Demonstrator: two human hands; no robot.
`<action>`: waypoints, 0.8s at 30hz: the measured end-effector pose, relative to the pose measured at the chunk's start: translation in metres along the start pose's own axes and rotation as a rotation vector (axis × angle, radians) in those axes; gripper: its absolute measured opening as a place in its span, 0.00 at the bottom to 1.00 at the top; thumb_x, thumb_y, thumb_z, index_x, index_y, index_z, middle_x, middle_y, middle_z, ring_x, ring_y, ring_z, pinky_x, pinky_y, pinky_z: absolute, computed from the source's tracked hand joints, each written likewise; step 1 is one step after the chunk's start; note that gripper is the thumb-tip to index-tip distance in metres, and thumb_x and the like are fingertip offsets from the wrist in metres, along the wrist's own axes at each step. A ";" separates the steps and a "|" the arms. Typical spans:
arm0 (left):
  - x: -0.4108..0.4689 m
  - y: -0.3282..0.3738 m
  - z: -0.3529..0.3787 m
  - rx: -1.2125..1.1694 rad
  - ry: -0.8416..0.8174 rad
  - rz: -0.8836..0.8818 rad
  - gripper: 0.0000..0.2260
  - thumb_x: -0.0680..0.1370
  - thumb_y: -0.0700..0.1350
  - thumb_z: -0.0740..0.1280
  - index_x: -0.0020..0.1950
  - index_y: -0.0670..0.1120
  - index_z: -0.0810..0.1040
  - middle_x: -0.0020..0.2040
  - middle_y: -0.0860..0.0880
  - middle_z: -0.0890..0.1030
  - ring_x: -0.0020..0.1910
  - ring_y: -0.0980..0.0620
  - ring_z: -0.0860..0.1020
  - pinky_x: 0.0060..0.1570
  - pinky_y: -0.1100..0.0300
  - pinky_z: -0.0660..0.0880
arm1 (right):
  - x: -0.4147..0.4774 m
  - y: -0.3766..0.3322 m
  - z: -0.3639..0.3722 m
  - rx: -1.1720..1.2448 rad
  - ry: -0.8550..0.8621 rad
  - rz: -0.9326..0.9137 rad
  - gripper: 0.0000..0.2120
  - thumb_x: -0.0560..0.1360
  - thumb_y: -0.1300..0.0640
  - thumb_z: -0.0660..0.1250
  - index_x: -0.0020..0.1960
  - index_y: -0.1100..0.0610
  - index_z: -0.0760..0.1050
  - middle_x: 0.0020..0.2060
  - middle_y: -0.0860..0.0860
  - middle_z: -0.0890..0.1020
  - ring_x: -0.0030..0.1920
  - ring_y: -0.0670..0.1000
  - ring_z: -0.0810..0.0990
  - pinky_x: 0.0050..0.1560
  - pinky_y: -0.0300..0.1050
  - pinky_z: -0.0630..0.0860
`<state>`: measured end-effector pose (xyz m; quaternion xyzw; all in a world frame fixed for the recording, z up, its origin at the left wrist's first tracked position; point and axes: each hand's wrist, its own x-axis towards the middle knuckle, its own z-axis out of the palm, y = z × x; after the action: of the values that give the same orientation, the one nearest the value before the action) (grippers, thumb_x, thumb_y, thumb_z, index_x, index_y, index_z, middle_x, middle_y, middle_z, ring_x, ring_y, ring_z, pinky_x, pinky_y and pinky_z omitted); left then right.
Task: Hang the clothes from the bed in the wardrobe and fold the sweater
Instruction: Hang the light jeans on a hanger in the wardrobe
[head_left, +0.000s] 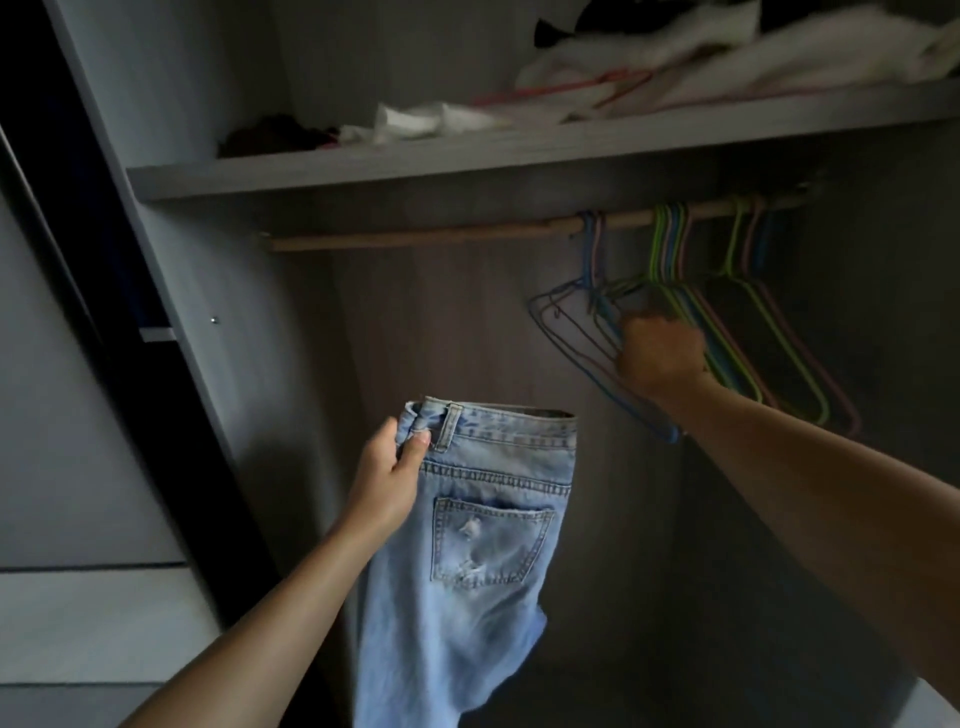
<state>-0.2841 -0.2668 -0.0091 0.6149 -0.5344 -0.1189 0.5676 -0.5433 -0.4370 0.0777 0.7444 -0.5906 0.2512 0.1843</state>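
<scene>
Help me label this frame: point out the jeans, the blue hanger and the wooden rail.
jeans (483, 545): head view, on the back pocket.
blue hanger (671, 434): head view, on its lower corner.
wooden rail (415, 235): head view, on the bare left stretch.

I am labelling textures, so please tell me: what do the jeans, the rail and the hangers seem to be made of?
Jeans: faded light-blue denim, shown by stitching and frayed pocket tears. Rail: probably bare wood, pale tan and matt. Hangers: thin wire, likely plastic-coated, judging by smooth pastel colours.
</scene>
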 end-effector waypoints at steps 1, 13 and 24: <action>0.004 -0.004 0.002 -0.004 -0.007 0.004 0.11 0.81 0.46 0.62 0.58 0.41 0.75 0.54 0.43 0.81 0.57 0.46 0.79 0.61 0.43 0.73 | 0.001 -0.001 0.005 -0.025 0.008 0.002 0.13 0.74 0.56 0.66 0.58 0.55 0.77 0.52 0.57 0.83 0.53 0.59 0.82 0.49 0.49 0.77; 0.054 -0.010 0.011 -0.092 -0.047 0.033 0.05 0.81 0.45 0.64 0.53 0.46 0.78 0.50 0.47 0.83 0.53 0.50 0.81 0.61 0.45 0.74 | 0.017 -0.017 0.008 0.362 0.249 -0.100 0.08 0.78 0.51 0.60 0.50 0.54 0.76 0.43 0.58 0.82 0.42 0.63 0.80 0.37 0.49 0.70; 0.076 -0.002 0.005 -0.250 0.023 -0.016 0.08 0.78 0.35 0.66 0.50 0.47 0.78 0.48 0.47 0.83 0.48 0.54 0.80 0.55 0.58 0.74 | -0.056 -0.044 0.024 0.680 0.272 -0.480 0.09 0.79 0.57 0.65 0.57 0.56 0.78 0.43 0.51 0.82 0.37 0.58 0.82 0.31 0.52 0.77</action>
<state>-0.2566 -0.3302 0.0224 0.5449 -0.5039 -0.1819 0.6450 -0.5071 -0.3965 0.0260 0.8391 -0.2547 0.4772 0.0581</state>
